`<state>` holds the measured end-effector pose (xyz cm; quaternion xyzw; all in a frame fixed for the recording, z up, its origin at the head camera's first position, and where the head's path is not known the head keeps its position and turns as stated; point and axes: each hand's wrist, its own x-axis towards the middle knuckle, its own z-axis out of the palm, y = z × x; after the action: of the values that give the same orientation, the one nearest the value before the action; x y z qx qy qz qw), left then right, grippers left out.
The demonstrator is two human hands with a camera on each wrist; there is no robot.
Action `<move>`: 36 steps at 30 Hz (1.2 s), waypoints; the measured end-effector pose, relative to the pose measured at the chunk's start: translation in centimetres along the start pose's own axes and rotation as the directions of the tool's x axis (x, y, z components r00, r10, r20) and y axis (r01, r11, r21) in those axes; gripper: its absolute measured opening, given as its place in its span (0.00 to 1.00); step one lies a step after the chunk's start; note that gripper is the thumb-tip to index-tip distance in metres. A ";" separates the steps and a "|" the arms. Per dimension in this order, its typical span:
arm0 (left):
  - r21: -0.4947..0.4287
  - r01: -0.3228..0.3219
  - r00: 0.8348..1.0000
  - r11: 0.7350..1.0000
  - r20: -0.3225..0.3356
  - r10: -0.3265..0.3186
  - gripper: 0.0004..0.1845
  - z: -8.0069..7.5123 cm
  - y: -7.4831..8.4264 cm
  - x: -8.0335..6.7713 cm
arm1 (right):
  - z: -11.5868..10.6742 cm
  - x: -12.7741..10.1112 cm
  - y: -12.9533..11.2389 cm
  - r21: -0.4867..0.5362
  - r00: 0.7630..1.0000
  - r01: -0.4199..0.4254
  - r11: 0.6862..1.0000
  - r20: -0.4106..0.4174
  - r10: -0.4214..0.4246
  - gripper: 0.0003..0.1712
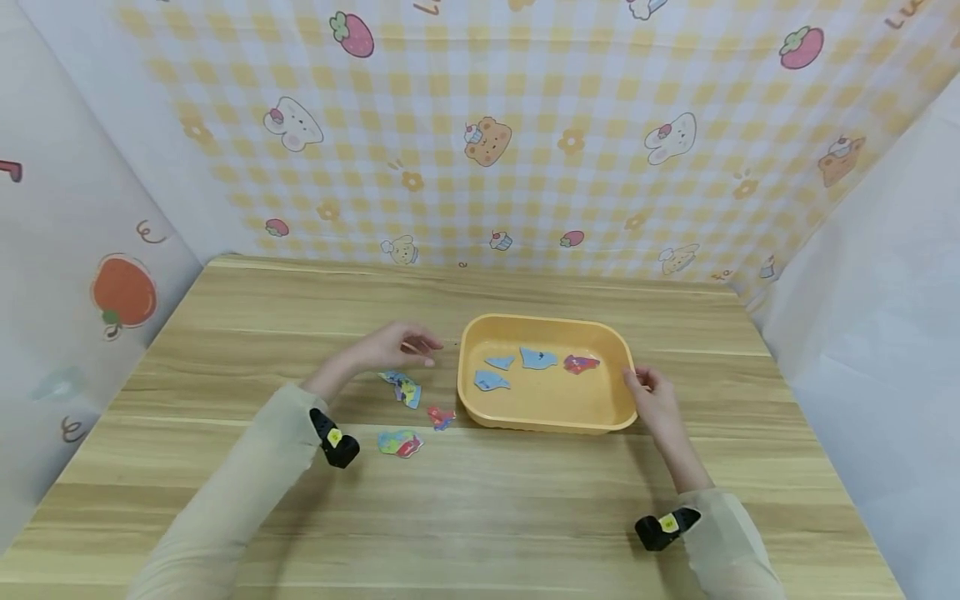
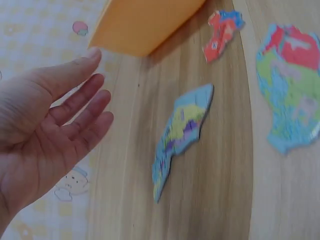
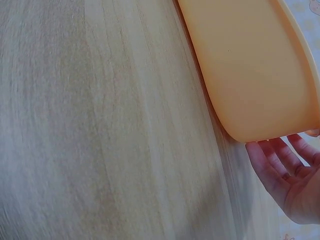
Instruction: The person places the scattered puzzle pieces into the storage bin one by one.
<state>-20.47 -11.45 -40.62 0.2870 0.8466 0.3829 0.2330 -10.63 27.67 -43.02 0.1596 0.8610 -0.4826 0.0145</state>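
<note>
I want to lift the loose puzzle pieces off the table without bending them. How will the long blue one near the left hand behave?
The long blue piece lies flat with a visible edge, so it is probably stiff card and light. Lying flush on the smooth wooden table, it may slide rather than lift; catching its edge with the fingers seems easier.

You have bare table (image 1: 480, 517) at 6 o'clock; the yellow tray (image 1: 546, 421) and puzzle pieces (image 1: 400, 442) block 12 o'clock.

A wooden desk (image 1: 480, 517) is enclosed on three sides. The back edge is met by a yellow checked cloth (image 1: 525, 125) printed with cartoon animals; white sheets (image 1: 885, 317) are hung along both side edges.
</note>
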 end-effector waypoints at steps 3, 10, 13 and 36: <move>0.034 0.013 0.999 0.999 0.032 -0.014 0.21 -0.3 -0.7 -0.9 | 0.0 0.0 0.0 0.005 1.000 0.009 1.000 -0.011 -0.009 0.25; 0.164 0.090 0.994 0.982 0.054 -0.100 0.22 -0.6 -1.8 -2.8 | -0.1 0.0 0.0 0.015 1.000 0.005 1.000 -0.021 -0.004 0.24; 0.185 0.107 0.992 0.977 0.053 -0.119 0.21 -0.6 -2.2 -3.2 | -0.1 0.0 0.1 0.012 1.000 0.005 1.000 -0.017 -0.005 0.24; 0.205 0.078 0.994 0.976 0.062 -0.093 0.08 0.1 -3.0 -2.7 | 0.0 0.0 0.0 0.016 1.000 0.014 1.000 -0.014 -0.014 0.24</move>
<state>-19.37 -14.79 -42.55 0.2860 0.8839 0.2738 0.2490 -10.61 27.70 -43.03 0.1570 0.8583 -0.4886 0.0037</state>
